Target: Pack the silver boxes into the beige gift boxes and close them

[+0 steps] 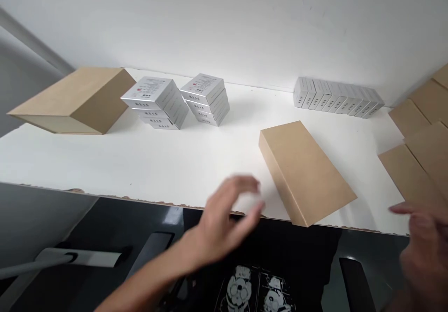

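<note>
A closed brown cardboard box (pixel 306 169) lies at an angle near the front edge of the white table (pixel 168 162). My left hand (pixel 227 218) hovers just left of it over the table edge, blurred by motion, its fingers curled and apart with nothing seen in them. My right hand (pixel 423 246) is at the lower right, also blurred, its fingers stretched toward the left, below the stacked brown boxes (pixel 420 139). Neither hand touches a box.
A larger brown box (pixel 77 100) sits tilted at the far left. Two stacks of small silver-white boxes (pixel 175 100) stand beside it. A row of the same small boxes (pixel 336 97) lines the back wall at right. Chair armrests show below the table.
</note>
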`<state>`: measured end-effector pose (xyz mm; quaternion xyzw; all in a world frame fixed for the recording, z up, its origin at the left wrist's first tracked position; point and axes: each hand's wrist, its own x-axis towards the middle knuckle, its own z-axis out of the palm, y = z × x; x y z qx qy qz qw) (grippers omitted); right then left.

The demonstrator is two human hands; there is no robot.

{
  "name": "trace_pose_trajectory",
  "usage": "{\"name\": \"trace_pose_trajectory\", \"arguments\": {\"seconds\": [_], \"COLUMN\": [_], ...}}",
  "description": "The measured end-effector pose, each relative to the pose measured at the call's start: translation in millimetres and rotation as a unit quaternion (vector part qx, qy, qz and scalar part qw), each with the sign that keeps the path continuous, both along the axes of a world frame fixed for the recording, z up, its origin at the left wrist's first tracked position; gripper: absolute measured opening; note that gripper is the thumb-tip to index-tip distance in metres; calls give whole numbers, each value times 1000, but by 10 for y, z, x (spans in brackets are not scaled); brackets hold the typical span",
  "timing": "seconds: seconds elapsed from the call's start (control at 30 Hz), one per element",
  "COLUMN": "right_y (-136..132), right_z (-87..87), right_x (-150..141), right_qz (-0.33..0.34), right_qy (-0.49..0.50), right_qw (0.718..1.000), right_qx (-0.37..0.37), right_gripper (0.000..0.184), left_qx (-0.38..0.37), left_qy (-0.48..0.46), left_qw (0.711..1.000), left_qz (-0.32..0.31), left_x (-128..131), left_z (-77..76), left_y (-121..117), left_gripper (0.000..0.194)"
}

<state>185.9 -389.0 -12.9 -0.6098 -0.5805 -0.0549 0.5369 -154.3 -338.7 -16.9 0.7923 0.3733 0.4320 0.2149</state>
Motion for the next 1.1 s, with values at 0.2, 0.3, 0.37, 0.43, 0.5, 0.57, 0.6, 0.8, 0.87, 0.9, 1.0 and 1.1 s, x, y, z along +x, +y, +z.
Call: {"name": "trace_pose_trajectory", "arguments": {"seconds": [0.2, 0.3, 0.37, 0.43, 0.5, 0.57, 0.6, 0.8, 0.87, 0.9, 1.0, 1.1], "right_y": [-342, -316, -282, -250, -230, -226, -230, -274, -269, -263, -242, -248], "right_z": [-488, -593, -619, -613, -585, -555, -547, -608, -638, -650, -672, -682], "right_x": [-471, -477, -425, -387, -397, -449, -484, -639, -652, -651, -621, -570], "right_qz": [204, 187, 194, 195, 182, 164, 156, 106, 70, 46, -26, -56], "right_qy": [18, 24, 15, 7, 21, 47, 58, 151, 180, 186, 186, 165], "right_qw": [963, 959, 954, 946, 940, 938, 938, 933, 938, 943, 956, 963], "right_qx": [-175, -213, -230, -259, -288, -301, -303, -308, -287, -273, -227, -205], "right_gripper": [27, 40, 47, 52, 51, 47, 46, 57, 66, 70, 72, 66], "left_qx": [-226, -267, -288, -275, -234, -239, -259, -253, -233, -217, -159, -82], "left_qy": [75, 59, 43, 34, 34, 37, 40, 53, 48, 45, 29, 12], "left_qw": [970, 962, 957, 961, 967, 963, 961, 965, 968, 970, 977, 981], "left_qz": [42, 15, -8, 14, 92, 114, 88, 45, 83, 102, 139, 176], "left_x": [80, 130, 124, 109, 99, 94, 90, 96, 130, 156, 254, 355], "left_z": [28, -10, -46, -80, -97, -92, -85, -111, -176, -219, -364, -489], "left_y": [970, 1068, 1010, 964, 1007, 1147, 1232, 1286, 1055, 913, 475, 124], "left_gripper": [65, 68, 71, 66, 65, 73, 74, 41, 40, 42, 45, 41]}}
